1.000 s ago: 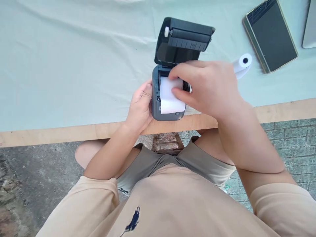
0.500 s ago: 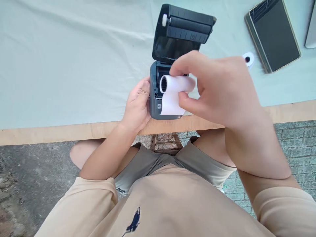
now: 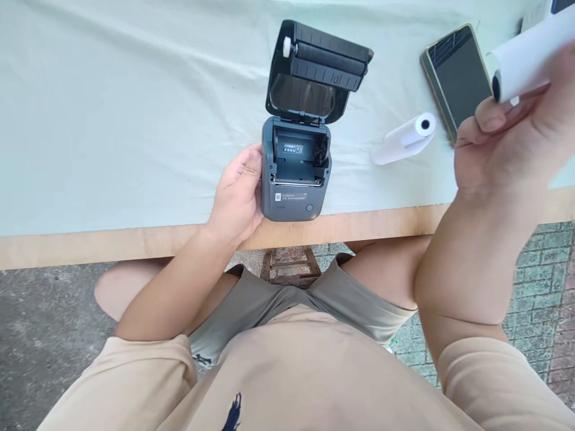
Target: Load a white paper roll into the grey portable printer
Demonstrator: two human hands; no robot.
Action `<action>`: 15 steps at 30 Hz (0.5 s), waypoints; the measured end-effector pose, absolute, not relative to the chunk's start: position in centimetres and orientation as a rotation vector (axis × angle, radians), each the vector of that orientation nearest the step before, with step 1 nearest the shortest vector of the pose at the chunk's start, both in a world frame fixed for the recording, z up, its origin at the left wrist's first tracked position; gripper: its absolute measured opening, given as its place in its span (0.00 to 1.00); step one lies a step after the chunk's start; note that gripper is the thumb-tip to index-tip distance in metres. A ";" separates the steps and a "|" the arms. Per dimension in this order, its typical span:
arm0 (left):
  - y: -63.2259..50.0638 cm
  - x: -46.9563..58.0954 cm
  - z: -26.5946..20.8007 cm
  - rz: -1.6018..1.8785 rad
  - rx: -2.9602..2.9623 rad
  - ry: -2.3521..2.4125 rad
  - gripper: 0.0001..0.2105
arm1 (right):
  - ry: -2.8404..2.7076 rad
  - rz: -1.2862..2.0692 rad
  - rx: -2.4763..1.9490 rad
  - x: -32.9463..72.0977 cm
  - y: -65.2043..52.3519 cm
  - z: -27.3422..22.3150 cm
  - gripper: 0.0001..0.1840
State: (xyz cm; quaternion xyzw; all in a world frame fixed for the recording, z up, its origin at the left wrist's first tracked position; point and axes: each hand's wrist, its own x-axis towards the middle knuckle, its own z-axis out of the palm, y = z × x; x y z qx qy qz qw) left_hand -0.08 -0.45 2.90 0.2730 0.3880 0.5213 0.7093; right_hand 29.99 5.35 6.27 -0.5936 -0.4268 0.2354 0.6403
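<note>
My left hand (image 3: 240,194) grips the left side of a dark label printer (image 3: 294,206) near the table's front edge. The printer's lid (image 3: 309,96) stands raised, with a black roller (image 3: 330,58) along it. Its paper bay (image 3: 296,155) holds no roll, and a small printed sticker shows inside. At the far right, raised above the table, my right hand (image 3: 507,129) is closed on a white paper roll (image 3: 530,60) with a dark core. A second paper roll (image 3: 402,140) lies on the cloth between the printer and my right hand, its end partly unwound.
A smartphone (image 3: 458,78) rests on the pale cloth (image 3: 135,120), partly behind my right hand. At the top right corner is a pale object (image 3: 536,15), mostly covered by the held roll. The wooden table edge (image 3: 179,242) runs across in front of my legs.
My right hand has lifted the paper roll away from the printer's bay and carried it to the far right. The second roll now shows fully. My left hand keeps hold of the printer.
</note>
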 end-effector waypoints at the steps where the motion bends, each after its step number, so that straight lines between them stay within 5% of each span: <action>1: -0.4 -0.1 2.9 1.154 0.614 0.858 0.13 | -0.967 0.487 -1.285 29.9 5.7 5.8 0.07; 7: -0.3 -0.1 2.7 1.173 0.548 0.800 0.14 | -1.542 0.321 -1.458 29.4 5.7 5.4 0.10; 15: -0.1 -0.2 2.5 1.168 0.557 0.796 0.14 | -1.510 0.366 -1.652 29.5 5.5 6.2 0.16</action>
